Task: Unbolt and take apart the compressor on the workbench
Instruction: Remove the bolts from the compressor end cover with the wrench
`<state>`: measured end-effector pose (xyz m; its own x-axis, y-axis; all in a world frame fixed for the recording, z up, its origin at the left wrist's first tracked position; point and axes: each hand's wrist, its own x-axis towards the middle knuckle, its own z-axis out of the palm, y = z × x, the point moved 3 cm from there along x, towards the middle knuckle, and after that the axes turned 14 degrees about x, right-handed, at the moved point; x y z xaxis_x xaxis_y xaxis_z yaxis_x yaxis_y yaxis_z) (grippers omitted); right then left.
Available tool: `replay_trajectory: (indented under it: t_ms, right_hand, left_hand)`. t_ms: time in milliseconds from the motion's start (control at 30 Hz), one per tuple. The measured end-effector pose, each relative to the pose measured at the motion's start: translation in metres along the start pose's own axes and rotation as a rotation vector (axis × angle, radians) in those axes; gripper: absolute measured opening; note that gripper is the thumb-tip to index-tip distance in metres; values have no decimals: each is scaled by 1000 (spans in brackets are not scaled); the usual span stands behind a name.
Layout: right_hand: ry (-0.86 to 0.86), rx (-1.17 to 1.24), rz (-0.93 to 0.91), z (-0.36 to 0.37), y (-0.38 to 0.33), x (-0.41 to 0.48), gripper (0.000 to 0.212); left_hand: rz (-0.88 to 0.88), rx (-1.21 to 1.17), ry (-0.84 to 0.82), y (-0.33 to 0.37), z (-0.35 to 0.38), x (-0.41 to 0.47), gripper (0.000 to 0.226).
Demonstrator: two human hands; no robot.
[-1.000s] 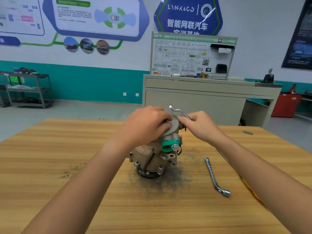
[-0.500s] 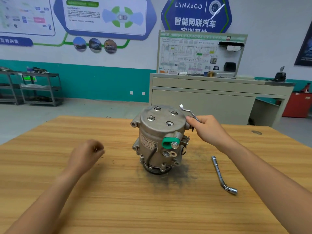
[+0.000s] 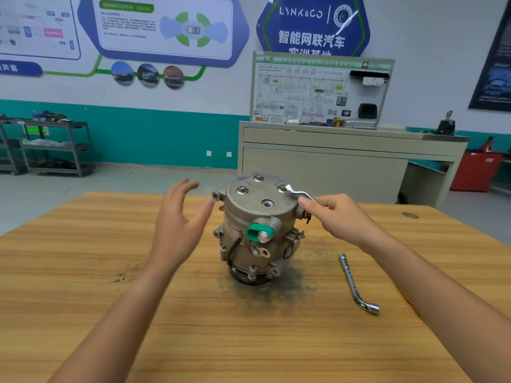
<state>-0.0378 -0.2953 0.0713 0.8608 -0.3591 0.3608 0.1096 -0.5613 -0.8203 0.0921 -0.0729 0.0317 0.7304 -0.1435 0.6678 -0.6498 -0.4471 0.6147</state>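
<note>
Leverage decides this step. The compressor (image 3: 257,225) stands on end at the middle of the worktop (image 3: 83,272), nearer its far edge, over a dark smear (image 3: 312,261). The right hand (image 3: 340,217) pinches the handle of an offset wrench (image 3: 300,193) between thumb and curled fingers (image 3: 322,200), with the wrench head seated on a cover bolt (image 3: 282,188) on the side toward the right edge. The left hand (image 3: 179,219) hovers just beside the housing, spread wide and holding nothing (it likely needs to clamp the body first). A good turn wants the head fully down on the bolt, the housing braced, and a steady pull. An L-shaped socket wrench (image 3: 355,281) lies toward the right edge.
</note>
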Motion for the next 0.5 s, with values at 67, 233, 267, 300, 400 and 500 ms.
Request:
replay_trajectory:
  t_ms: [67,233,267,300,400,500]
  right_hand:
    - [17,-5,-9,-3,-4,-1,39]
    - [93,-444,-191,-11,-17,-2,37]
    - [85,-506,-221,-11,-20,-2,38]
    - [71,-554,-238,-10,-22,-2,38]
    - [26,-648,-243,-5,-26,1,38]
    - [15,-788,-290,-2,-32,2,37]
  left_hand:
    - [46,-66,-30,44,4,1,58]
    - [3,62,-236,69,29,-15,71]
    - [-24,32,-222,66,30,-19,72]
    - [-42,8,-193,64,30,-22,73]
    - [-50,-25,-137,62,35,-36,80]
    - [-9,-45,-77,61,42,-48,74]
